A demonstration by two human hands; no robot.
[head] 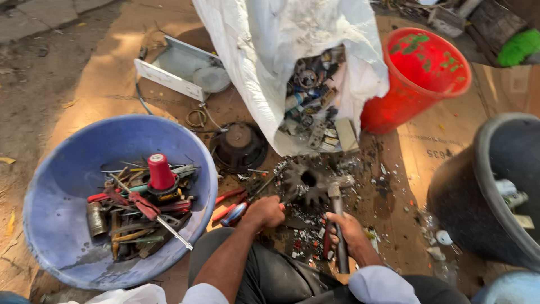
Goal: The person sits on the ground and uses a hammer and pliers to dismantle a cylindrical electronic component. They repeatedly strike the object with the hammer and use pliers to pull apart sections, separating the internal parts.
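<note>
Blue basin of tools sits far left. Left hand is fisted, pinning the dark finned part, which lies just ahead between both hands. Right hand is wrapped round a hammer, handle pointing back, head touching the part.

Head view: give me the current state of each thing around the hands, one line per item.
Left hand: closed, pressing on the scrap by the finned black part.
Right hand: gripping the hammer handle.
Hammer: head resting by the finned black part.
White sack: open, scrap spilling out.
Blue basin: upright, holding tools.
Red bucket: tipped, looks empty.
Black tub: upright, some pieces inside.
</note>
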